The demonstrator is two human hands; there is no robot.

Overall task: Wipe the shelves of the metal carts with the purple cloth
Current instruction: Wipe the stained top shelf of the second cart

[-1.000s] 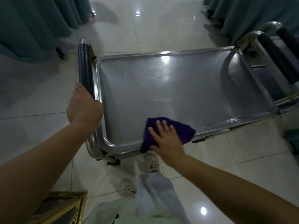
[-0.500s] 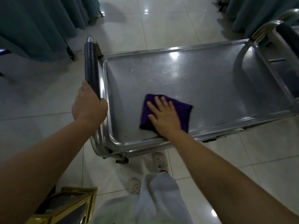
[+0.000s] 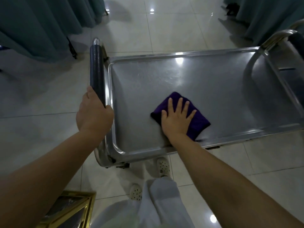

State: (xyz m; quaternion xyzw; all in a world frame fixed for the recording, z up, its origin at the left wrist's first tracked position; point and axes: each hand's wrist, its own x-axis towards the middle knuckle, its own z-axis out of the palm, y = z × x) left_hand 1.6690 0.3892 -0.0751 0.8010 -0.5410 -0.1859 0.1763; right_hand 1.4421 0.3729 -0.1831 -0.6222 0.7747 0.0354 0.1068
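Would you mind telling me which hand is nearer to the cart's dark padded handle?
Left. The left hand grips the dark padded handle at its near end; the right hand presses the purple cloth on the metal shelf.

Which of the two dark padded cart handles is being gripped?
The near-left handle, gripped low by the left hand. The far-right handle, at the frame edge, is untouched; the right hand presses the purple cloth.

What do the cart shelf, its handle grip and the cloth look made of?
Cart shelf: likely stainless steel, brushed, mirroring ceiling lights. Handle grip: dark, slightly ribbed sleeve, perhaps rubber or vinyl, with a chrome cap. Purple cloth: soft, matte, folded, probably microfibre.
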